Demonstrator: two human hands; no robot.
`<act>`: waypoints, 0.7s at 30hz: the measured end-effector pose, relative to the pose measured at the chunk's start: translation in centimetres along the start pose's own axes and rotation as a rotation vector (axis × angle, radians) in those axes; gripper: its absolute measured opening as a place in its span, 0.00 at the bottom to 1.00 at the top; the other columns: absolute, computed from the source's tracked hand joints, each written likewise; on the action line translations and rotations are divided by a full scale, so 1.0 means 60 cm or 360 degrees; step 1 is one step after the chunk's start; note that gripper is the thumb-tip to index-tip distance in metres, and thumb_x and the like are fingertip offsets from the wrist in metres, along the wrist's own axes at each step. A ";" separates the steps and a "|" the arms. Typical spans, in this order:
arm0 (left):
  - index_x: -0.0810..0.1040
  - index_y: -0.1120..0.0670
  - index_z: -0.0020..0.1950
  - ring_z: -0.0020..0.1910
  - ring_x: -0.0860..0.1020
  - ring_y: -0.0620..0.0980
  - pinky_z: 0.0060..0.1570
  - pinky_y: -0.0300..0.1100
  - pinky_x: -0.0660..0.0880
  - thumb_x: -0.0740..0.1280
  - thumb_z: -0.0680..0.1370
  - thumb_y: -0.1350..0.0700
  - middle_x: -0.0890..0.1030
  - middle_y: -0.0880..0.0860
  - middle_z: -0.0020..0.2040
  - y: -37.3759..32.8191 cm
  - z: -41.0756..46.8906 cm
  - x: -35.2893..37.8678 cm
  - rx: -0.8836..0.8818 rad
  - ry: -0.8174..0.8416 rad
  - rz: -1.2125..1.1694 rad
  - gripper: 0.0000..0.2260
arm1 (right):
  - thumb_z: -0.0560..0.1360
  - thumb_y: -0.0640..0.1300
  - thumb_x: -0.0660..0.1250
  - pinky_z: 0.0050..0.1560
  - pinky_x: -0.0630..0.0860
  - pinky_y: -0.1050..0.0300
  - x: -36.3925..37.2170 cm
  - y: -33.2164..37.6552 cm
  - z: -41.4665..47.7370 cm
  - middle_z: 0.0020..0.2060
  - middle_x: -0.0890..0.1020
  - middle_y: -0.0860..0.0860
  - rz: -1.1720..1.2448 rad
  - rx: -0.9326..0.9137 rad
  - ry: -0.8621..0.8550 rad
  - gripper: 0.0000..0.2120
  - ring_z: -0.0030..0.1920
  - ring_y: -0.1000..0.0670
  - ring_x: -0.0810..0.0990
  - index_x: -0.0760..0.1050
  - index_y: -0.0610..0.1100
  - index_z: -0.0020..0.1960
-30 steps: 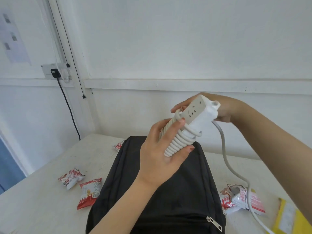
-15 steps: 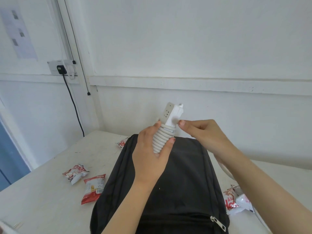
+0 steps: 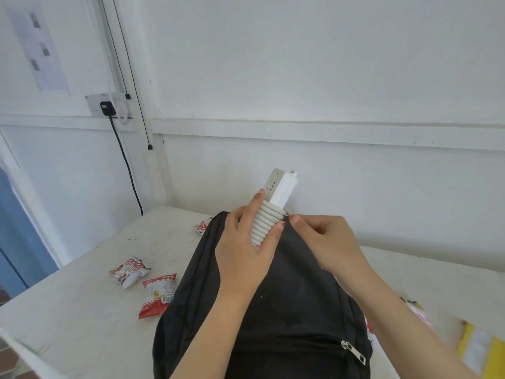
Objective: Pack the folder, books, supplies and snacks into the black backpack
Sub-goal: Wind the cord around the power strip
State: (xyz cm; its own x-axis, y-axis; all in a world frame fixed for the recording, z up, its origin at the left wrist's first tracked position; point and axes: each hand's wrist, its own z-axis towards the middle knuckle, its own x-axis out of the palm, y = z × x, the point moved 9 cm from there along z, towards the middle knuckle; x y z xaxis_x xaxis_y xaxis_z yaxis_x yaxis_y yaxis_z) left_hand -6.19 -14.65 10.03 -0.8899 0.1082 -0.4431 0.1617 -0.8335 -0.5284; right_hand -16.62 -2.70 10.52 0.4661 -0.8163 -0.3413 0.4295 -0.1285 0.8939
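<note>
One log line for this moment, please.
left hand: grips strip | right hand: pinches cord wound round strip | backpack: flat on table | snacks: on table

A wall socket (image 3: pixel 94 103) sits at ten o'clock with a black plug (image 3: pixel 107 108) in it, its cable (image 3: pixel 130 172) hanging down. A paper sheet (image 3: pixel 41 50) hangs at eleven o'clock, above the white worktop (image 3: pixel 82 310).

I am looking into a plain, sparsely fitted workroom; whether office or store I cannot tell. White painted walls (image 3: pixel 300 64) meet in a corner, crossed by a flat rail (image 3: pixel 300 129). A surface-mounted socket (image 3: pixel 94 103) holds a black plug (image 3: pixel 107 108), its cable (image 3: pixel 128 170) hanging toward a scuffed white desk (image 3: pixel 82 310). A printed sheet (image 3: pixel 41 50) is stuck on the left wall.
</note>
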 end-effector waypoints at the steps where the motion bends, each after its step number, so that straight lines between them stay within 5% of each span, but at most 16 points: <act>1: 0.62 0.41 0.70 0.52 0.70 0.42 0.42 0.25 0.62 0.60 0.72 0.35 0.75 0.49 0.61 0.008 0.003 0.000 -0.0034 -0.0007 0.0009 0.28 | 0.77 0.53 0.63 0.32 0.78 0.59 0.000 -0.005 -0.006 0.35 0.83 0.59 -0.0021 0.0034 0.0032 0.10 0.25 0.54 0.77 0.76 0.67 0.41; 5: 0.64 0.41 0.71 0.52 0.71 0.42 0.43 0.33 0.69 0.60 0.71 0.35 0.74 0.49 0.61 0.015 0.009 0.009 -0.0050 0.0064 0.0039 0.29 | 0.79 0.46 0.61 0.26 0.76 0.59 0.000 -0.010 -0.017 0.36 0.82 0.55 -0.0233 0.0050 0.0247 0.11 0.20 0.56 0.72 0.76 0.62 0.50; 8: 0.63 0.39 0.71 0.52 0.70 0.41 0.42 0.30 0.66 0.61 0.72 0.35 0.73 0.47 0.61 0.008 0.011 0.021 -0.0048 0.0122 0.0061 0.28 | 0.78 0.45 0.60 0.34 0.71 0.67 -0.016 -0.007 -0.007 0.42 0.82 0.52 -0.0606 -0.0040 0.0290 0.07 0.32 0.58 0.76 0.76 0.53 0.49; 12: 0.63 0.39 0.71 0.52 0.71 0.43 0.45 0.33 0.69 0.64 0.73 0.37 0.73 0.49 0.62 -0.005 0.017 0.033 0.0020 0.0167 0.0098 0.28 | 0.80 0.45 0.57 0.44 0.68 0.62 -0.028 -0.002 -0.008 0.47 0.78 0.53 -0.1032 -0.0081 0.0371 0.07 0.44 0.52 0.76 0.72 0.50 0.54; 17: 0.62 0.39 0.71 0.54 0.74 0.48 0.46 0.37 0.72 0.64 0.73 0.37 0.72 0.50 0.63 -0.013 0.025 0.050 0.0041 0.0187 0.0183 0.28 | 0.81 0.47 0.52 0.34 0.64 0.64 -0.062 0.018 -0.021 0.37 0.71 0.55 -0.1479 -0.0155 0.0198 0.06 0.36 0.55 0.70 0.66 0.49 0.49; 21: 0.60 0.38 0.72 0.53 0.74 0.48 0.45 0.38 0.74 0.63 0.73 0.36 0.71 0.50 0.63 0.005 0.035 0.056 -0.0019 0.0190 0.0227 0.28 | 0.81 0.52 0.51 0.39 0.68 0.61 -0.066 0.048 -0.036 0.35 0.72 0.56 -0.1730 -0.0375 0.0109 0.10 0.36 0.53 0.72 0.68 0.51 0.47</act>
State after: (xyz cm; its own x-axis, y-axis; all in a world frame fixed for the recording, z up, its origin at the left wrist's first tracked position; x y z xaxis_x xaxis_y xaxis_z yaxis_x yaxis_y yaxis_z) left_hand -10.00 -15.67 9.89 -0.8007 0.0534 -0.5967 0.2886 -0.8385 -0.4622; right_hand -15.55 1.35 13.82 -0.2088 -0.3009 -0.9305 0.7677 -0.6398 0.0347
